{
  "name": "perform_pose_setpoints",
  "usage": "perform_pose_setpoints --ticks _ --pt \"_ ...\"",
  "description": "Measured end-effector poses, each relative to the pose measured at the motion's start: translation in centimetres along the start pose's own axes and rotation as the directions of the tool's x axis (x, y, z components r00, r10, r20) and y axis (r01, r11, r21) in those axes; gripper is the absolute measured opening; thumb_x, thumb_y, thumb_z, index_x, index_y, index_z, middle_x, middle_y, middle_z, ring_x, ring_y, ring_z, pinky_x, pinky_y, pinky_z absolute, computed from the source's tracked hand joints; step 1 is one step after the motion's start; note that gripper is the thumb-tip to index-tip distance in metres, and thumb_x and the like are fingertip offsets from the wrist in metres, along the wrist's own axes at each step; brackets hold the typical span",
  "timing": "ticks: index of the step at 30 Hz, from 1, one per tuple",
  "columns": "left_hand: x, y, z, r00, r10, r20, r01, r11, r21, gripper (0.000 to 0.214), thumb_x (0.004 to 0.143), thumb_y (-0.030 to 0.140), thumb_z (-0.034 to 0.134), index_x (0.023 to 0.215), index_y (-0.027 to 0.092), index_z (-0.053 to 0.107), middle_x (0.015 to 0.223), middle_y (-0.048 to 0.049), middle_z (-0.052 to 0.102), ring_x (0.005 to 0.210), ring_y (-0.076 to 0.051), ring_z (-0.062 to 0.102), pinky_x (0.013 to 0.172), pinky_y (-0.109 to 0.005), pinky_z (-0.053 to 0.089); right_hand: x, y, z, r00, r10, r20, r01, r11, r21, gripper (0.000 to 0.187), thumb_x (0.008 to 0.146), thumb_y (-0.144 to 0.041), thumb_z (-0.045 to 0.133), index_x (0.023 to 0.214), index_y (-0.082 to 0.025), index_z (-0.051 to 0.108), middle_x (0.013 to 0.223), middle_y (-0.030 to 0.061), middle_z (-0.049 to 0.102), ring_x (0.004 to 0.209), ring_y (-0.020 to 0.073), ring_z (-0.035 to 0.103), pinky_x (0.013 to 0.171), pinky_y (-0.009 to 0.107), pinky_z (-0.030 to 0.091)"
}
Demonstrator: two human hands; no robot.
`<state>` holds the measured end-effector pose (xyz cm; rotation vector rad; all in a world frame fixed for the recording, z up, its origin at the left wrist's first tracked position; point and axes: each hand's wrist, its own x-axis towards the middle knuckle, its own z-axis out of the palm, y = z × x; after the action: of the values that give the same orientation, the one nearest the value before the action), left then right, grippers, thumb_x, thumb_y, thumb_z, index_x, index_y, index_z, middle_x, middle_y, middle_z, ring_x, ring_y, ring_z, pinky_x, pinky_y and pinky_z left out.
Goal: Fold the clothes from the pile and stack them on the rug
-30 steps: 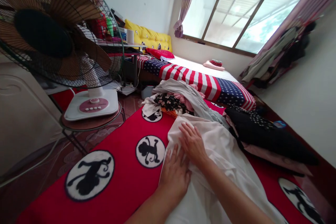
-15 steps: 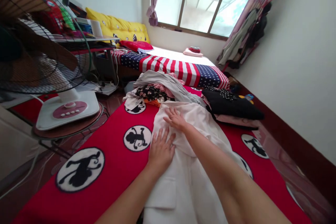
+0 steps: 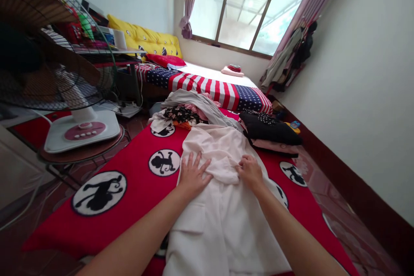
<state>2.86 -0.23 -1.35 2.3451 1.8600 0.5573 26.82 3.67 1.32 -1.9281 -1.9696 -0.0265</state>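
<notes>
White trousers [image 3: 211, 220] with a flap pocket lie spread on the red monkey-print blanket [image 3: 129, 155], their far end toward the clothes pile. My left hand [image 3: 193, 174] rests flat on the upper left part of the cloth, fingers spread. On the other side my right hand [image 3: 250, 171] has its fingers curled, pinching a fold of the same cloth. Between the two hands the fabric is bunched and wrinkled. Lower down it lies smoother, around a long middle seam.
Beyond the trousers sits a heap of loose clothes [image 3: 194, 108]. Folded dark clothes [image 3: 270, 129] are stacked at the right. A fan [image 3: 82, 127] stands on a round stool at the left. Behind is a bed with a flag-patterned cover [image 3: 207, 86], below a window.
My right hand has moved right and nearer, from lying open on the cloth to gripping a fold. My left hand stays flat, slightly further left. The view has shifted a little.
</notes>
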Motion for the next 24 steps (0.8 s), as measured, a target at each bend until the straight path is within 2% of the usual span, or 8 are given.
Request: perform_pose_setpoints --ticks 5,8,11,14,16,18,21,24 --pt "0.5 0.9 -1.0 0.993 -0.046 0.104 0.046 0.999 -0.002 0.074 0.074 0.069 0.057 0.140 0.037 0.046 0.156 -0.0106 0.028 0.142 -0.046 0.015 0.105 -0.071 0.009 -2.1 4.4 -2.0 0.992 0.090 -0.090 -0.089 0.996 0.018 0.025 0.083 -0.035 0.053 0.095 -0.016 0.064 0.105 0.0112 0.063 0.102 0.0250 0.057 0.088 0.035 0.044" --pt "0.4 1.2 -0.8 0.995 -0.060 0.081 0.060 0.998 -0.006 0.074 0.074 0.068 0.059 0.140 0.036 0.046 0.157 -0.0112 0.025 0.142 -0.047 0.011 0.105 -0.072 0.003 -4.8 7.9 -3.7 0.984 0.147 -0.098 -0.144 0.989 0.032 0.035 0.081 -0.038 0.050 0.102 -0.013 0.063 0.106 0.0138 0.063 0.103 0.0272 0.058 0.088 0.037 0.044" --pt "0.1 1.5 -0.3 0.998 -0.055 0.034 0.055 0.998 -0.020 0.070 0.076 0.062 0.061 0.139 0.035 0.047 0.158 -0.0129 0.021 0.142 -0.047 0.010 0.105 -0.073 0.003 -7.9 10.2 -5.0 0.972 0.233 -0.016 -0.232 0.971 0.051 0.043 0.079 -0.045 0.050 0.107 -0.014 0.062 0.110 0.0132 0.063 0.100 0.0262 0.060 0.086 0.036 0.045" --pt "-0.2 2.2 0.3 0.997 0.076 -0.033 -0.077 0.996 -0.038 0.057 0.084 0.042 0.059 0.138 0.028 0.049 0.158 -0.0150 0.018 0.144 -0.040 0.013 0.109 -0.067 0.010 -10.1 10.8 -5.7 0.925 0.365 0.109 -0.369 0.929 0.015 0.057 0.077 -0.055 0.051 0.115 -0.013 0.060 0.110 0.0138 0.065 0.094 0.0269 0.063 0.078 0.035 0.047" --pt "-0.4 2.9 0.8 0.966 0.256 -0.032 -0.257 0.964 -0.060 0.048 0.088 0.026 0.052 0.136 0.025 0.052 0.156 -0.0130 0.026 0.145 -0.032 0.020 0.113 -0.058 0.015 -10.7 10.8 -6.0 0.897 0.406 0.173 -0.409 0.912 -0.022 0.061 0.073 -0.059 0.053 0.112 -0.012 0.061 0.104 0.0140 0.067 0.093 0.0289 0.064 0.075 0.035 0.046" --pt "-0.6 3.4 1.2 0.923 0.386 -0.003 -0.384 0.918 -0.102 0.045 0.090 0.018 0.047 0.134 0.025 0.053 0.151 -0.0093 0.038 0.142 -0.027 0.029 0.115 -0.052 0.020 -10.7 10.6 -6.2 0.891 0.391 0.229 -0.393 0.919 -0.041 0.053 0.069 -0.056 0.058 0.100 -0.014 0.065 0.096 0.0123 0.070 0.091 0.0299 0.065 0.072 0.034 0.045" --pt "-0.8 3.8 1.5 0.912 0.411 0.006 -0.405 0.901 -0.158 0.044 0.090 0.018 0.045 0.133 0.027 0.053 0.147 -0.0066 0.046 0.138 -0.026 0.037 0.114 -0.051 0.024 -10.2 10.2 -6.6 0.904 0.340 0.260 -0.361 0.932 0.033 0.031 0.066 -0.047 0.059 0.077 -0.018 0.064 0.080 0.0079 0.070 0.081 0.0278 0.065 0.068 0.031 0.043" --pt "-0.8 3.7 1.5 0.915 0.404 -0.007 -0.398 0.897 -0.194 0.043 0.090 0.019 0.046 0.131 0.028 0.055 0.147 -0.0061 0.046 0.137 -0.025 0.039 0.114 -0.051 0.025 -9.8 8.9 -7.2 0.926 0.349 0.148 -0.372 0.909 0.189 0.024 0.066 -0.043 0.055 0.070 -0.019 0.060 0.073 0.0055 0.069 0.074 0.0254 0.064 0.066 0.030 0.044"
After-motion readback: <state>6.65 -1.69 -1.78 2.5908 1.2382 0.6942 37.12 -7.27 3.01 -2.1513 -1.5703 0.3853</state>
